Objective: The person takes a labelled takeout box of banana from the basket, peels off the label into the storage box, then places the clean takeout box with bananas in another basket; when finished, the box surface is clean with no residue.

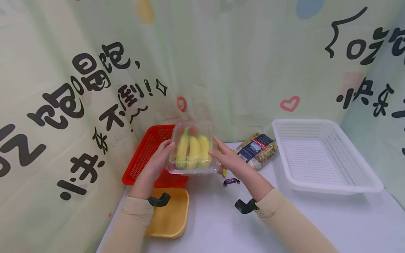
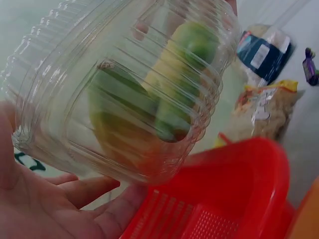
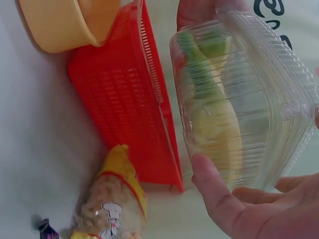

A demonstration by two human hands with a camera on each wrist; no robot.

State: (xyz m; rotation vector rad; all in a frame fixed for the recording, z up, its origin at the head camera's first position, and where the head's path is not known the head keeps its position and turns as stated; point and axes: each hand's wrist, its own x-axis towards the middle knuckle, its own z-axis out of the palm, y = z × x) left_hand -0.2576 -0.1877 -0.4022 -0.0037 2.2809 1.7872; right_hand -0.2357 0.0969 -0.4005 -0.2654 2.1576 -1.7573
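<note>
Between both hands, a clear plastic clamshell box (image 1: 192, 171) is held up above the red basket's right side. Through its lid I see yellow bananas (image 1: 194, 151) and a reddish, rounded item behind them; its kind is unclear. My left hand (image 1: 160, 158) grips the box's left side, with fingers partly under it in the left wrist view. At the opposite side my right hand (image 1: 227, 159) holds on, the thumb (image 3: 212, 179) pressing the plastic in the right wrist view. Green banana ends (image 2: 194, 42) show through the wall.
A red basket (image 1: 138, 168) stands behind a tan tub (image 1: 181, 221) at left. A white basket (image 1: 335, 188) is at right. Between them lie a labelled pasta bag (image 1: 257, 151), a purple-wrapped candy (image 1: 231, 181) and a yellow-ended bag (image 3: 114, 204). A printed curtain (image 1: 234, 70) hangs behind.
</note>
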